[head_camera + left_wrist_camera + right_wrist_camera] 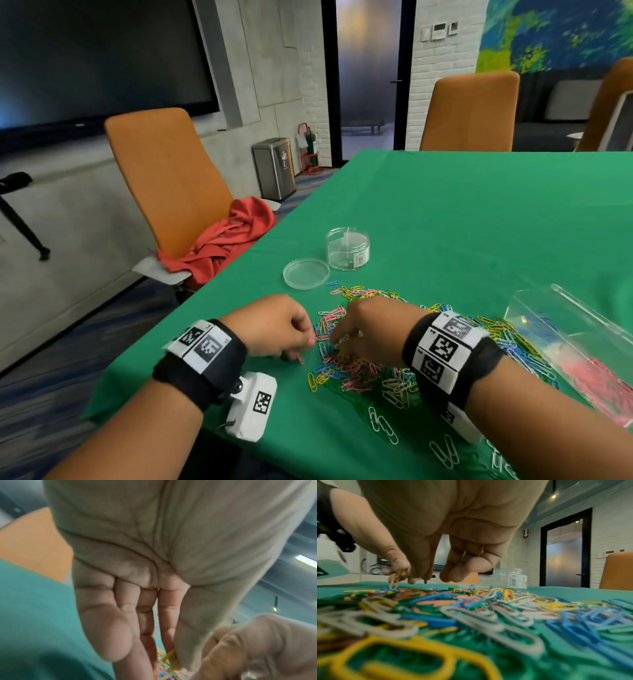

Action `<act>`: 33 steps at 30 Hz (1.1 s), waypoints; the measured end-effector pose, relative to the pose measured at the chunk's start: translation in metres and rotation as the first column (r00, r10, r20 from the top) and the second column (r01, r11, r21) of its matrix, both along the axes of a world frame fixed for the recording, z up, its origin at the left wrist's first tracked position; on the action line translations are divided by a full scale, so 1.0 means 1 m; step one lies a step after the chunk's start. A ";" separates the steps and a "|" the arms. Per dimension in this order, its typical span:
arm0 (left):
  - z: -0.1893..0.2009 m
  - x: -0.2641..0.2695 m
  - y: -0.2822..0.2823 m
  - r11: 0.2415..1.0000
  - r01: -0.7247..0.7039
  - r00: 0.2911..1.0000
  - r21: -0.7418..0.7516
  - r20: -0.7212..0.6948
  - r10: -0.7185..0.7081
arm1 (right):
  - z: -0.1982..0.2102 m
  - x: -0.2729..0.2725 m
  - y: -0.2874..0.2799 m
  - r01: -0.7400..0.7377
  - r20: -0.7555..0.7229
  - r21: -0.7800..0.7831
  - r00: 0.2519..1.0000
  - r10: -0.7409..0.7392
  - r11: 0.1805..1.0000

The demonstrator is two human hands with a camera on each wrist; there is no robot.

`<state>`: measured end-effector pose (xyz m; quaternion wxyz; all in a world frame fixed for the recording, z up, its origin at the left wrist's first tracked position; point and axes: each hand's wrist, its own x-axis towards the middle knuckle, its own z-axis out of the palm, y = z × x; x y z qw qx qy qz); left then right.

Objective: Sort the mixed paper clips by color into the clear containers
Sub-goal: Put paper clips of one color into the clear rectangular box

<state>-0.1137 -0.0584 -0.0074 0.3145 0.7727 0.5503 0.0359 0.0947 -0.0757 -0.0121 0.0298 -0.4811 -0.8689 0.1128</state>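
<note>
A pile of mixed coloured paper clips lies on the green tablecloth. My left hand hovers at the pile's near left edge. Its thumb and forefinger pinch a yellow clip, and a pink clip dangles from it. My right hand is just beside it with its fingers curled down over the pile. Whether its fingertips grip a clip is hidden. A clear box at the right holds pink clips.
A clear round jar stands beyond the pile with its flat lid lying beside it. Orange chairs stand at the table's left and far sides. A red cloth lies on the left chair.
</note>
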 end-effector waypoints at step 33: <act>0.003 0.020 -0.019 0.941 0.240 0.855 0.237 -0.511 -0.089 | 0.007 0.030 -0.014 -0.261 -0.623 -0.776 0.171 -0.763 0.574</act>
